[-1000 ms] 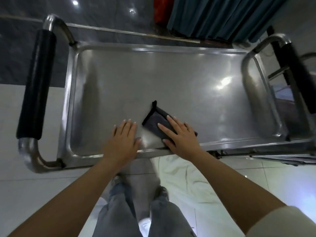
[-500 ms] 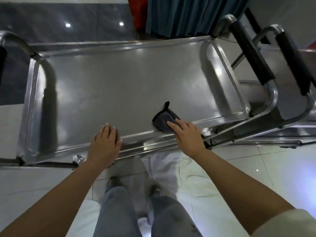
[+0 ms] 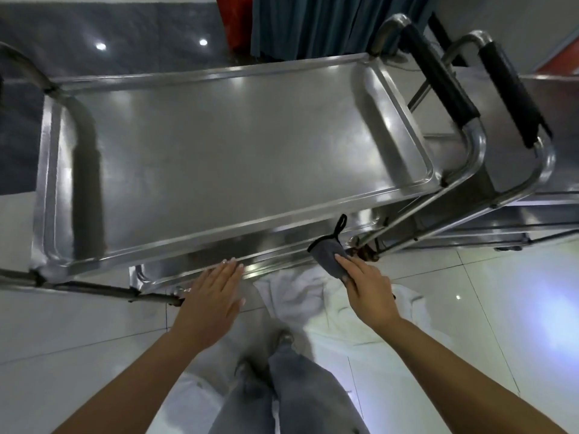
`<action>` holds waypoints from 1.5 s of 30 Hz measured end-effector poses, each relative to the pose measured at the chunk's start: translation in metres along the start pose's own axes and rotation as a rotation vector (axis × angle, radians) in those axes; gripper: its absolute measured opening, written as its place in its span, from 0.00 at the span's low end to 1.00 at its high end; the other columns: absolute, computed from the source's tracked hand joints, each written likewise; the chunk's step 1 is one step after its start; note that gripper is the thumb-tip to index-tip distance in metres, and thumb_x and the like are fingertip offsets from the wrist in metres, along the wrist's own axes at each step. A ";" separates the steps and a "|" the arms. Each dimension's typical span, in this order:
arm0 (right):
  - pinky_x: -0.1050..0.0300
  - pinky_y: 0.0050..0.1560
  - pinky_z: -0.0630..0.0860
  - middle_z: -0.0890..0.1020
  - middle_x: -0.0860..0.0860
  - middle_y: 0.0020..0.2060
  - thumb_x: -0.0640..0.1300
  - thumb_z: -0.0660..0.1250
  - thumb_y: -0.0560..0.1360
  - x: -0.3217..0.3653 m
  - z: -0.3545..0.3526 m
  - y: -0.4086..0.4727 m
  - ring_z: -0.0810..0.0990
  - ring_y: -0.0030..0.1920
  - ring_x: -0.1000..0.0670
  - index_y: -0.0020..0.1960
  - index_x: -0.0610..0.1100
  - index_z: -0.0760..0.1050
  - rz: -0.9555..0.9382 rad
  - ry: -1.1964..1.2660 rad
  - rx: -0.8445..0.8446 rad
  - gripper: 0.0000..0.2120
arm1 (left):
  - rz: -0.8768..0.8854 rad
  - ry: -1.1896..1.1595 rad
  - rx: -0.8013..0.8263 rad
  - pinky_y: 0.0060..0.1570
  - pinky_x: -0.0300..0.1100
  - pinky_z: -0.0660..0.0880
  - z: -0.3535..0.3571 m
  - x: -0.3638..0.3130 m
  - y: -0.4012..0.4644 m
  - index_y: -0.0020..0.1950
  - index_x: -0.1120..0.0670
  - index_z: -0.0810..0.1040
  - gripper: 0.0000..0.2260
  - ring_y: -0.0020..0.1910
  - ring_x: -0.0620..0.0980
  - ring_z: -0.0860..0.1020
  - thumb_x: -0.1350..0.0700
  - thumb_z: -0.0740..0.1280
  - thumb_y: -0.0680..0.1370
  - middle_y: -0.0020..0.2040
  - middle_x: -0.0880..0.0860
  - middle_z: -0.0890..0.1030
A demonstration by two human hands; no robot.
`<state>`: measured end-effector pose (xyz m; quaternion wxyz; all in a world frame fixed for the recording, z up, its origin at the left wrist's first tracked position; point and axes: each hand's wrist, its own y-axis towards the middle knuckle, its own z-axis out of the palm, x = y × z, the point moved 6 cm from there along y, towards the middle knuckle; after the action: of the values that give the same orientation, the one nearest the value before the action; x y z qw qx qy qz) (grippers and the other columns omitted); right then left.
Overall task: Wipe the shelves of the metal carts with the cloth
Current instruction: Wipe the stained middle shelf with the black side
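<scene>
Glossy white tile floor (image 3: 501, 308) with a pale sheet or towel (image 3: 313, 302) spread on it, dark curtain (image 3: 313, 23) at the back, and a steel cart whose top shelf (image 3: 235, 158) fills most of the view; a second cart (image 3: 532, 151) is parked just to its right. The cloth (image 3: 329, 255) is a small dark grey microfibre thing with a hanging loop, sitting down at the near right corner, below the top shelf's front edge and over the lower shelf (image 3: 266, 249) rim. I'd guess it's light, soft and floppy, so it'll bunch up unless you keep a flat palm on it, and the polished steel looks slick enough that it should glide easily. The right hand (image 3: 366, 286) has it under straight fingers with the thumb seemingly tucked along the edge, more pressing than clenching. The left hand (image 3: 213, 296) is flat and spread out, fingertips touching the shelf's front rim, holding nothing.
</scene>
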<state>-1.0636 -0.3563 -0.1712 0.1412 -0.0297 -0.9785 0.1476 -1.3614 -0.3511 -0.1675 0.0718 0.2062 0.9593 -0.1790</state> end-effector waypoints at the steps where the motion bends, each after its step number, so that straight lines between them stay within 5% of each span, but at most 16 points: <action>1: 0.46 0.59 0.71 0.70 0.53 0.70 0.46 0.57 0.81 -0.001 0.010 -0.006 0.72 0.63 0.44 0.74 0.56 0.63 0.011 0.021 0.012 0.22 | 0.000 0.002 -0.009 0.67 0.56 0.67 0.006 0.003 -0.003 0.72 0.60 0.68 0.29 0.70 0.58 0.70 0.43 0.48 0.79 0.71 0.59 0.70; 6: 0.44 0.55 0.74 0.75 0.50 0.65 0.44 0.58 0.80 -0.003 0.050 -0.020 0.75 0.60 0.44 0.73 0.54 0.65 0.123 0.218 0.032 0.21 | -0.157 -0.001 0.115 0.76 0.51 0.45 0.046 0.028 -0.019 0.79 0.54 0.46 0.29 0.78 0.51 0.46 0.43 0.49 0.82 0.79 0.54 0.47; 15: 0.43 0.55 0.75 0.76 0.46 0.64 0.44 0.57 0.81 -0.019 0.076 0.050 0.75 0.59 0.42 0.74 0.53 0.63 0.078 0.204 0.019 0.22 | -0.256 -0.023 0.074 0.75 0.53 0.50 0.072 0.035 0.011 0.79 0.54 0.49 0.28 0.78 0.51 0.51 0.43 0.50 0.82 0.79 0.53 0.53; 21: 0.45 0.57 0.73 0.73 0.45 0.68 0.44 0.58 0.81 -0.047 0.142 0.132 0.74 0.62 0.40 0.74 0.52 0.63 -0.094 0.029 -0.093 0.22 | -0.198 0.050 -0.005 0.75 0.51 0.44 0.151 0.030 0.106 0.79 0.53 0.47 0.27 0.78 0.50 0.46 0.44 0.48 0.83 0.80 0.52 0.46; 27: 0.46 0.60 0.69 0.68 0.49 0.72 0.45 0.57 0.80 -0.050 0.220 0.195 0.71 0.66 0.43 0.75 0.55 0.60 -0.400 -0.156 -0.169 0.24 | -0.095 0.109 -0.248 0.74 0.54 0.46 0.215 0.032 0.207 0.77 0.58 0.59 0.27 0.77 0.54 0.55 0.46 0.49 0.81 0.77 0.56 0.59; 31: 0.43 0.54 0.72 0.72 0.47 0.69 0.44 0.62 0.78 -0.051 0.238 0.215 0.74 0.63 0.41 0.72 0.53 0.67 -0.505 -0.153 -0.407 0.22 | -0.039 0.146 -0.384 0.72 0.59 0.53 0.242 0.033 0.262 0.73 0.59 0.67 0.28 0.74 0.56 0.63 0.45 0.48 0.80 0.74 0.57 0.67; 35: 0.43 0.54 0.71 0.76 0.51 0.65 0.51 0.61 0.77 -0.052 0.243 0.219 0.76 0.61 0.45 0.69 0.54 0.72 -0.562 -0.088 -0.577 0.20 | -0.133 0.169 -0.496 0.71 0.56 0.36 0.261 0.055 0.283 0.79 0.54 0.48 0.34 0.78 0.49 0.45 0.37 0.33 0.77 0.79 0.50 0.48; 45: 0.45 0.60 0.71 0.75 0.52 0.66 0.50 0.63 0.78 -0.130 0.215 0.226 0.74 0.63 0.47 0.69 0.53 0.71 -0.366 -0.077 -0.546 0.19 | -0.181 0.155 -0.461 0.71 0.59 0.34 0.267 0.077 0.268 0.78 0.53 0.41 0.38 0.72 0.42 0.33 0.33 0.28 0.73 0.79 0.50 0.43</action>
<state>-0.9966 -0.2134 -0.4702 0.1150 0.1156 -0.9756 -0.1467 -1.3006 -0.1940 -0.5155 0.0268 0.1109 0.9919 0.0552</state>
